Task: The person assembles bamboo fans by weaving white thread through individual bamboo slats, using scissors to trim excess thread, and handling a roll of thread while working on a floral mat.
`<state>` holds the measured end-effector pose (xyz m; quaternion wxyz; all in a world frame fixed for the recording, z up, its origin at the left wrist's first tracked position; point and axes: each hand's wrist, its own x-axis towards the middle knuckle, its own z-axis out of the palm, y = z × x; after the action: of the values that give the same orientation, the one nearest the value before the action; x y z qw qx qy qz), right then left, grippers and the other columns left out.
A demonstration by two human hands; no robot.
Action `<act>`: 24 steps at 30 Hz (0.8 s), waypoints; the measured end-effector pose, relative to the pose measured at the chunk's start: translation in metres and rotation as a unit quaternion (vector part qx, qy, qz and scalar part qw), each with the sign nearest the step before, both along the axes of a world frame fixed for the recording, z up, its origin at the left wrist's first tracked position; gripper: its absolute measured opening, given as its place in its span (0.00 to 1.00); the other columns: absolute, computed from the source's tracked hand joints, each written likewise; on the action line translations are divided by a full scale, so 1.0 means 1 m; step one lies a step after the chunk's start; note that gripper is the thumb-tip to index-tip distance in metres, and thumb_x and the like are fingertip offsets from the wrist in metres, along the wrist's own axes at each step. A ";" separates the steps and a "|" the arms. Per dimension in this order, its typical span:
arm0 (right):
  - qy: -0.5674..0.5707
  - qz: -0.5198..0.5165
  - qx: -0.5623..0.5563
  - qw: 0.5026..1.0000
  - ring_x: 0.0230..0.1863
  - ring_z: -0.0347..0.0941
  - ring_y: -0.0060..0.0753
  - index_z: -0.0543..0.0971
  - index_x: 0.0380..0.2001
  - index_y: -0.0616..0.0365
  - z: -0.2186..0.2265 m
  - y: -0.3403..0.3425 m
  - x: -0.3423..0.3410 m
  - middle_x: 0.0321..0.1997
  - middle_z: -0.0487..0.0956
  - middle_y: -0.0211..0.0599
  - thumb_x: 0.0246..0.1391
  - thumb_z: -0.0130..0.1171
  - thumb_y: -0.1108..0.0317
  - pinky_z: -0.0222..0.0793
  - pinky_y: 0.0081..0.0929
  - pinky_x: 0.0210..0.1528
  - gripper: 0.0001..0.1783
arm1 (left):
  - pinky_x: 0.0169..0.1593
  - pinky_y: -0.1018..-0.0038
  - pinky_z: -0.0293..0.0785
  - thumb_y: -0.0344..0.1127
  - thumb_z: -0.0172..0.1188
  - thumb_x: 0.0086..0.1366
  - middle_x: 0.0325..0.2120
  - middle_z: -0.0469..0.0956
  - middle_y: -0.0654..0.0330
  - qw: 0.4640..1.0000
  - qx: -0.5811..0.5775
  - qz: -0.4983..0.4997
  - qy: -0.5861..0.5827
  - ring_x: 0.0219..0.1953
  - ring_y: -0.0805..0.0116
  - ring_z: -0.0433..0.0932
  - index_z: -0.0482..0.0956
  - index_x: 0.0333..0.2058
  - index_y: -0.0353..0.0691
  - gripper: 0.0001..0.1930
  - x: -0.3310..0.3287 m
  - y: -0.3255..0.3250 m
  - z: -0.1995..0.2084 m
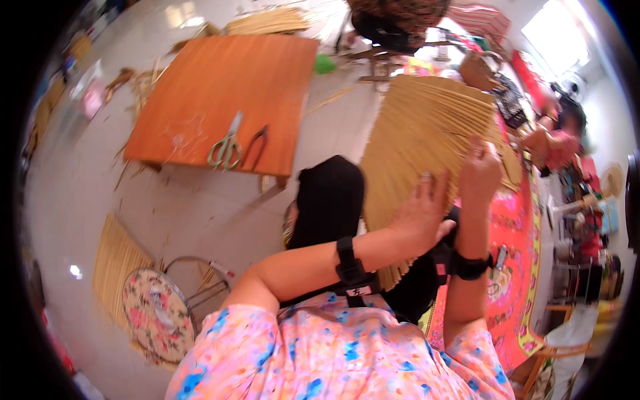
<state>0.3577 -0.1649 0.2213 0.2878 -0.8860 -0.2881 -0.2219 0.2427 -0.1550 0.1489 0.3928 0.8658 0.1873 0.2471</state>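
Note:
A tan woven straw piece (417,127), made of many narrow strips lying side by side, slopes across my lap and over my dark-trousered knee. My left hand (421,212) rests flat on its lower right part, fingers stretched out and slightly apart. At the right edge of the piece, my right hand (480,170) is closed, its fingers pinched on the strip ends there. The fingertips are blurred, so the exact strips between them are hard to make out. Loose strip ends (397,272) hang from the near edge, below my left wrist.
Ahead on the left stands a low orange wooden table (227,80) with green-handled scissors (228,147) and dark pliers (255,147). A floral round stool (160,310) and a fan of straw strips (117,257) are at lower left. A red floral mat (510,280) lies right. Another person (560,143) sits beyond.

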 end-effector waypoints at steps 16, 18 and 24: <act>-0.030 0.032 -0.008 0.999 0.19 0.70 0.48 0.77 0.33 0.65 -0.014 -0.055 -0.029 0.19 0.74 0.52 0.57 0.44 0.62 0.62 0.38 0.22 0.17 | 0.41 0.57 0.71 0.45 0.64 0.53 0.40 0.70 0.51 0.872 0.290 0.304 0.252 0.45 0.52 0.69 0.69 0.42 0.42 0.21 -0.138 0.296 -0.227; -0.036 0.022 -0.015 0.999 0.19 0.70 0.48 0.76 0.30 0.64 -0.014 -0.057 -0.032 0.19 0.73 0.51 0.58 0.44 0.62 0.61 0.38 0.22 0.16 | 0.40 0.58 0.71 0.47 0.62 0.55 0.37 0.70 0.55 0.866 0.281 0.305 0.280 0.45 0.55 0.70 0.70 0.40 0.44 0.19 -0.138 0.295 -0.226; 0.042 0.065 0.034 0.996 0.15 0.67 0.48 0.70 0.23 0.63 -0.002 -0.043 -0.041 0.14 0.66 0.50 0.59 0.49 0.56 0.59 0.37 0.20 0.20 | 0.29 0.67 0.69 0.46 0.56 0.62 0.33 0.73 0.58 0.930 -0.018 0.286 0.232 0.37 0.65 0.73 0.72 0.29 0.40 0.14 -0.125 0.308 -0.247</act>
<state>0.3167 -0.2079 0.2191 0.3436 -0.8634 -0.3254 -0.1748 0.1179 0.1525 -0.0982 0.2662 0.8017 0.5172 0.1378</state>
